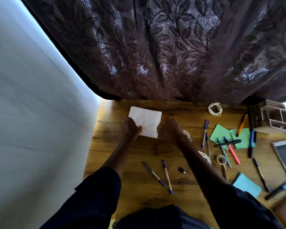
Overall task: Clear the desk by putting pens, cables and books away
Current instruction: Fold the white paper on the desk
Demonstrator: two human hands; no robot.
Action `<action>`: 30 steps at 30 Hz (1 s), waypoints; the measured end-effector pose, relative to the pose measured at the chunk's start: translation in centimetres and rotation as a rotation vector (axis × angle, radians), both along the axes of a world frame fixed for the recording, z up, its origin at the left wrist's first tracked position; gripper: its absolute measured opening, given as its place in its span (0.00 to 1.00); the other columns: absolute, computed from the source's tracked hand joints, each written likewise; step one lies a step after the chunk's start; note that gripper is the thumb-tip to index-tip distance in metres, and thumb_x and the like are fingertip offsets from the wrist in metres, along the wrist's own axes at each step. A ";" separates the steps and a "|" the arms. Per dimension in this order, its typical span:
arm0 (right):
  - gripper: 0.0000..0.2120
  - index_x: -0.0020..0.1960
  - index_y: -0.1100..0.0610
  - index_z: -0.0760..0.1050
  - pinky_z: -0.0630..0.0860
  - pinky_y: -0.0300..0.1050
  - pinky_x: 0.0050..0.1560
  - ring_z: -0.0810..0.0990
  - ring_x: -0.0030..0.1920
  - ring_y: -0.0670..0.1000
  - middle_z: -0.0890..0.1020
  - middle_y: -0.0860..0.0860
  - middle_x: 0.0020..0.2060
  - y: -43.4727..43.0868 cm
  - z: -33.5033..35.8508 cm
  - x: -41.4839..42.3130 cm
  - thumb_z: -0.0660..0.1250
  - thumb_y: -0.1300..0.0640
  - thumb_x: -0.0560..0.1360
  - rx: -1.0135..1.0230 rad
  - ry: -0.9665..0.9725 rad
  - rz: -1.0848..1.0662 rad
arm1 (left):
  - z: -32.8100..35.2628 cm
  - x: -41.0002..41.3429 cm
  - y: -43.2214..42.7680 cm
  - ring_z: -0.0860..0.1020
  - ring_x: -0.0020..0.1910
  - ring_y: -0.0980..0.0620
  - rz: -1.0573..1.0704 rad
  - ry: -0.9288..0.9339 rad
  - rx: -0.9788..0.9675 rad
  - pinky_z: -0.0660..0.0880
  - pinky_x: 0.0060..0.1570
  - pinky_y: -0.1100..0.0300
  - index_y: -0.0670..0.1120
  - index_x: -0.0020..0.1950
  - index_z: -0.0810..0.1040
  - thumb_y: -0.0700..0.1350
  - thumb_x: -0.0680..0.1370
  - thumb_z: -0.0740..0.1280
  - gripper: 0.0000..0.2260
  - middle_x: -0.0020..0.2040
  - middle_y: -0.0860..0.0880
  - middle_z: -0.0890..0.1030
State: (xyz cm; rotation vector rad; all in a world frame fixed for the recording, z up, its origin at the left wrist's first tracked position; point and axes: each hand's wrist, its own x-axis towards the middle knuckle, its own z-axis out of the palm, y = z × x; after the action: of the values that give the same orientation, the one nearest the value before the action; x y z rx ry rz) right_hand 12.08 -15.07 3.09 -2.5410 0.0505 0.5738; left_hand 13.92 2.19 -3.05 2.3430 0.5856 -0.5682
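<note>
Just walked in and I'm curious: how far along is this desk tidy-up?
Early days. Nothing is visibly put away yet. In hand: the left hand and right hand handle a white paper. Left: the coiled cable, two blue pens near the front, more pens around the green notes, all loose on the desk.

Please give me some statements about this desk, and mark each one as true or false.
1. The left hand and the right hand both touch the white sheet. True.
2. The coiled white cable lies inside the organiser. False: it lies on the desk, left of the organiser.
3. Two pens lie on the desk between the forearms. True.
4. The green notes lie on the white sheet. False: they lie apart, far to its right.
</note>
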 end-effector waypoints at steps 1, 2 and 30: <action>0.07 0.42 0.58 0.80 0.82 0.48 0.43 0.83 0.47 0.56 0.82 0.54 0.44 -0.1 -0.3 0.0 0.66 0.62 0.77 0.031 -0.015 0.008 | 0.0 0.0 0.0 0.57 0.80 0.40 0.008 -0.001 -0.011 0.58 0.78 0.44 0.38 0.82 0.46 0.50 0.79 0.71 0.43 0.81 0.39 0.56; 0.11 0.36 0.56 0.78 0.80 0.44 0.37 0.83 0.43 0.54 0.82 0.51 0.40 -0.3 -0.5 0.0 0.66 0.63 0.76 0.051 -0.029 0.025 | 0.0 -0.1 -0.1 0.59 0.79 0.40 0.019 -0.015 -0.014 0.60 0.77 0.45 0.39 0.82 0.47 0.50 0.79 0.71 0.42 0.80 0.39 0.58; 0.17 0.57 0.57 0.81 0.83 0.36 0.38 0.86 0.43 0.41 0.86 0.49 0.50 -4.2 -1.1 -1.4 0.77 0.52 0.72 0.631 -0.257 -0.352 | 4.6 -2.6 2.4 0.84 0.52 0.55 -0.011 -0.336 -0.645 0.83 0.42 0.63 0.53 0.60 0.77 0.51 0.70 0.80 0.21 0.52 0.55 0.83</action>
State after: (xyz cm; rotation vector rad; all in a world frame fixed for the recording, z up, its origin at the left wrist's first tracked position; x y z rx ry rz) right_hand 10.71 -19.24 2.00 -1.9077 0.1878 0.0922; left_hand 11.30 4.57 1.56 1.7692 0.1893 -0.2942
